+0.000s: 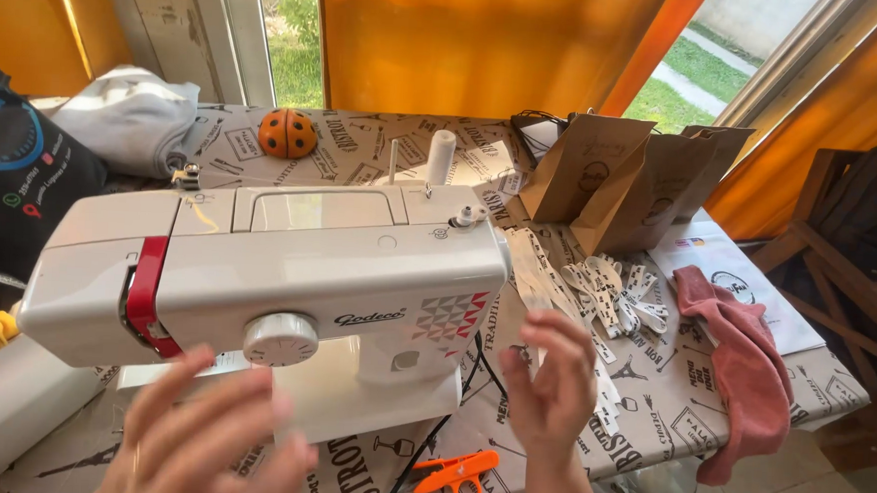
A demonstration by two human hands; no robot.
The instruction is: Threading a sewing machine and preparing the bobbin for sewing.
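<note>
— What sits right in front of you?

— A white sewing machine (269,288), standing upright on the table (667,424) with its round dial toward you and a red lever at its left end. Your left hand (203,443) is raised just before its base, fingers spread and slack, gripping nothing. Your right hand (549,380) hovers off the machine's right side, fingers loosely curled and apart, also holding nothing. The two hands are well apart, and neither touches the machine.

— How would it handle?

— I judge it heavy and rigid, with a smooth plastic shell that could slip under your palms. You would do best to hold it under the base or through the opening beneath the arm, not by the dial, the lever or the spool pin on top.

— And around it?

— Just by your right hand lie printed fabric ribbons (604,293), soft and light. Orange thread snips (456,471) rest near the table's front edge, beside a black cord running down from the machine. Behind are brown paper bags (609,180), an orange ladybird-shaped thing (288,132) and a grey garment (129,115). A pink cloth (744,368) droops over the right edge, and a wooden chair (851,284) stands beyond it.
</note>
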